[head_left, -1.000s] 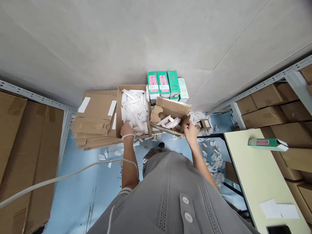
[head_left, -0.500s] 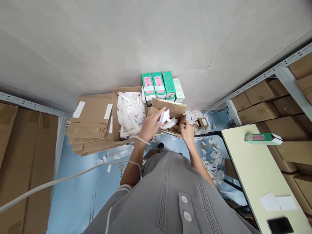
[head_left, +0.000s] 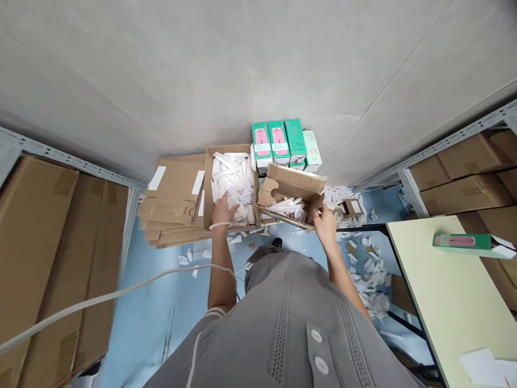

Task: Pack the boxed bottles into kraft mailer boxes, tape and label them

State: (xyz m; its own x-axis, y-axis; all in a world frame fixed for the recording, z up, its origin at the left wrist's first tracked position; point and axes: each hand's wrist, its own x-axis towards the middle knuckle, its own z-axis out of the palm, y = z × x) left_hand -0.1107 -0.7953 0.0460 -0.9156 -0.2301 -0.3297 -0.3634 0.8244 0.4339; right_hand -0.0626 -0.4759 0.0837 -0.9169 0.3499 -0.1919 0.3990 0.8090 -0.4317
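My left hand (head_left: 223, 212) is at the near side of a cardboard box (head_left: 208, 186) filled with folded white paper pieces (head_left: 232, 172). Its fingers are apart and touch the pieces; I see nothing held in them. My right hand (head_left: 325, 223) grips the right end of a smaller open cardboard box (head_left: 297, 180), thumb and fingers on its wall. This box tilts toward me, with several white paper pieces (head_left: 288, 207) lying at its bottom. A white band circles my left wrist.
Green boxes (head_left: 278, 143) with pink pictures stand against the wall behind. Flattened cartons (head_left: 173, 196) are stacked at left. White scraps (head_left: 371, 280) litter the blue floor. At right stands a pale table (head_left: 436, 280) with a green box (head_left: 464, 242). A white cable (head_left: 133, 289) crosses at left.
My left hand has moved from the smaller box, where it held white paper pieces, left to the filled box. My right hand stays on the smaller box. The view has shifted a little left.
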